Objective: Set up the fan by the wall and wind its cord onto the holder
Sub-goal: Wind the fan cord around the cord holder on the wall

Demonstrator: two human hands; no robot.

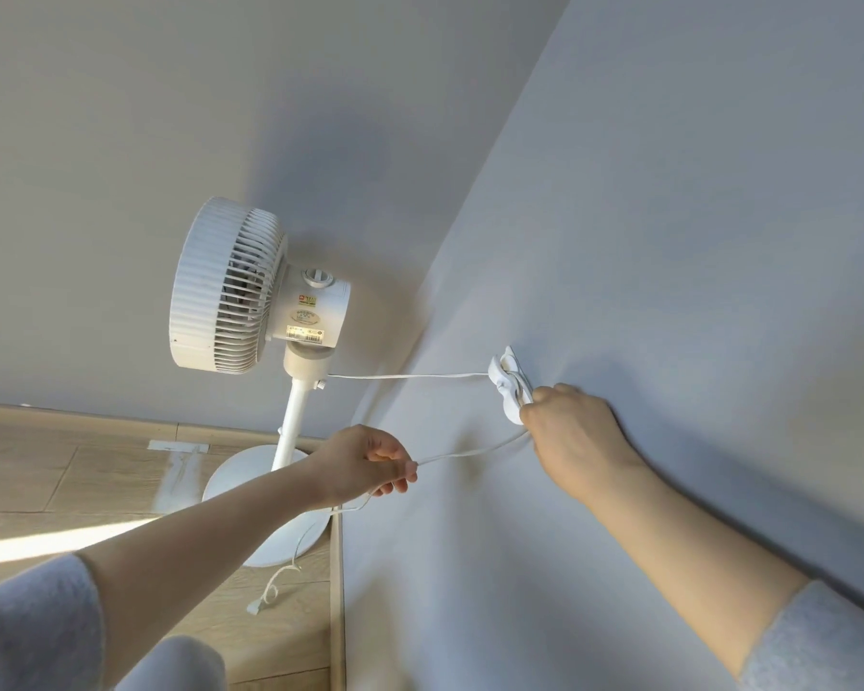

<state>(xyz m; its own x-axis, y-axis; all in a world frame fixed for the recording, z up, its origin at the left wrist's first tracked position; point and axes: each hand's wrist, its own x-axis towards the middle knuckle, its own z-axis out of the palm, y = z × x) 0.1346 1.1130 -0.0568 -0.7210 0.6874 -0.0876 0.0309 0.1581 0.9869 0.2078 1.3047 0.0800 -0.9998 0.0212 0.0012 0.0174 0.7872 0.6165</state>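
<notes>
Fingers (400, 473) of the left hand (365, 463) and right hand (569, 431) are closed on the cord (405, 376); if overtightened, the holder (507, 386) could be pulled off the wall (669, 241).

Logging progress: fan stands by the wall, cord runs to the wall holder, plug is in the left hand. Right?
No: the head view shows the plug lying on the floor; the left hand pinches only the cord. The rest is right.
</notes>
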